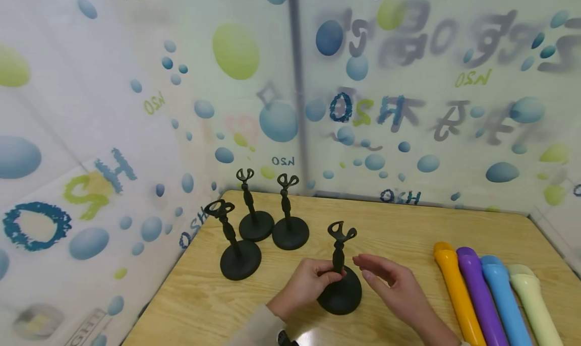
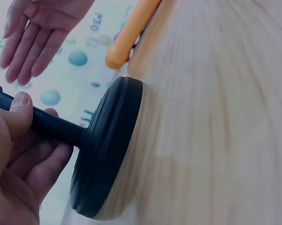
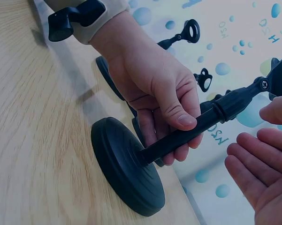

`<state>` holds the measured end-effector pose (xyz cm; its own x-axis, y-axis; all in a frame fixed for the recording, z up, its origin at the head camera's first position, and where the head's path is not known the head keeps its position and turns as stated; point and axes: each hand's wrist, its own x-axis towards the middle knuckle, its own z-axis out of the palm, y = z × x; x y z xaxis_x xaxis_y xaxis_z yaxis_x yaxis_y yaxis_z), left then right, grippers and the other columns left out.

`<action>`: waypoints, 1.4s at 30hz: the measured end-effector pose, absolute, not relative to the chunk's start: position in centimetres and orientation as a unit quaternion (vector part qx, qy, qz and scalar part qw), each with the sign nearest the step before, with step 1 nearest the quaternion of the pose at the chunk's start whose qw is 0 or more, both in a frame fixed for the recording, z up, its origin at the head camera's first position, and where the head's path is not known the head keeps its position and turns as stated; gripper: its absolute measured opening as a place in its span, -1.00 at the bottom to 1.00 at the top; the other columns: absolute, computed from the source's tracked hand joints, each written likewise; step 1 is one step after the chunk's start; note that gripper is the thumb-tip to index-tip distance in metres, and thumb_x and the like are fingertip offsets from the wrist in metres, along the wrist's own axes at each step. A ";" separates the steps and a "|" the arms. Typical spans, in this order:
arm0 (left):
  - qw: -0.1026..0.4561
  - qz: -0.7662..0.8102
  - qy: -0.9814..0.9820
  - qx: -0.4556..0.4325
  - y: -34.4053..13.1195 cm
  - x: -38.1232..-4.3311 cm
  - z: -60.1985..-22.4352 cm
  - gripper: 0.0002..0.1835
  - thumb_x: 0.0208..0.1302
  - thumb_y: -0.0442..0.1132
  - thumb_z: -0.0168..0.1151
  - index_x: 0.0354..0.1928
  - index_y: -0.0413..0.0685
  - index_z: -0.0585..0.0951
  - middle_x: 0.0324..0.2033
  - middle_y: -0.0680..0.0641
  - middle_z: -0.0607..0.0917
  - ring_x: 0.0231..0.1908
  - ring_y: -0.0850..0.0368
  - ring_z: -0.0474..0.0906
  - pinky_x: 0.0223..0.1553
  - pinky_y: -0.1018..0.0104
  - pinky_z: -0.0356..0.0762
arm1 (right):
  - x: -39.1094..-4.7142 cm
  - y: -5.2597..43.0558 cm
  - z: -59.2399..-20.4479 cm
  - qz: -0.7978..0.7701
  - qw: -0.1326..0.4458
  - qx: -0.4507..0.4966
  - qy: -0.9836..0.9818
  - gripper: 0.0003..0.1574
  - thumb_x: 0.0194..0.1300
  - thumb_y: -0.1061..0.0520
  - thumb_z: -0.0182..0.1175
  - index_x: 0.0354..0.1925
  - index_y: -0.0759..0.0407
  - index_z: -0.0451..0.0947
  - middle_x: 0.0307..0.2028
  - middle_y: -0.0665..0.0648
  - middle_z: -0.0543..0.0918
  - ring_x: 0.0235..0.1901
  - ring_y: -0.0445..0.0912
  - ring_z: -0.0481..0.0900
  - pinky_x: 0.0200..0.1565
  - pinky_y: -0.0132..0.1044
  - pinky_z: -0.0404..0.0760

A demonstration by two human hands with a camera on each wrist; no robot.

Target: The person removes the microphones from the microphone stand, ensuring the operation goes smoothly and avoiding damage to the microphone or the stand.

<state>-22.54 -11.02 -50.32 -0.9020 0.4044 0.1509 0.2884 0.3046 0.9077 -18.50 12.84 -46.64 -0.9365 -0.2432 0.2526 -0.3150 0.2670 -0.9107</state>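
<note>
My left hand point(image 1: 309, 284) grips the lower pole of a black desktop microphone stand point(image 1: 342, 296), thumb on one side and fingers on the other. In the left wrist view the round base point(image 2: 110, 150) appears tilted by the camera; it meets the wooden table. To the right of the pole, my right hand point(image 1: 397, 290) hovers with fingers extended, apart from the stand and holding nothing. The right wrist view shows the stand's clip holder point(image 3: 278, 77) at the top, close to the right hand's fingers.
Several more black microphone stands point(image 1: 240, 260) stand at the back left of the table point(image 1: 386, 225). On the right, microphone-shaped pieces lie side by side: orange point(image 1: 460, 295), purple point(image 1: 482, 295), blue point(image 1: 508, 300) and pale yellow point(image 1: 535, 300). A patterned curtain wall point(image 1: 254, 109) borders the table.
</note>
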 end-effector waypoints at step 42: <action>-0.079 0.506 0.855 0.082 -21.3 -23.0 -50.2 -0.84 0.48 -0.33 0.37 -0.05 -0.10 0.87 -0.11 -0.05 0.91 0.09 -0.06 0.82 0.15 0.15 0.77 | -19.5 8.2 -46.7 0.610 -0.065 0.173 -0.770 -0.57 0.56 0.13 0.32 0.30 0.21 0.67 0.22 0.21 0.78 0.20 0.07 0.76 0.15 -0.43 0.71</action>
<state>-23.05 -21.30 -50.18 -0.9741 0.0608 0.2179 0.2202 0.4752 0.8519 -19.52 8.16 -46.68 -0.9320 -0.3452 0.1110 -0.1869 0.1951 -0.9628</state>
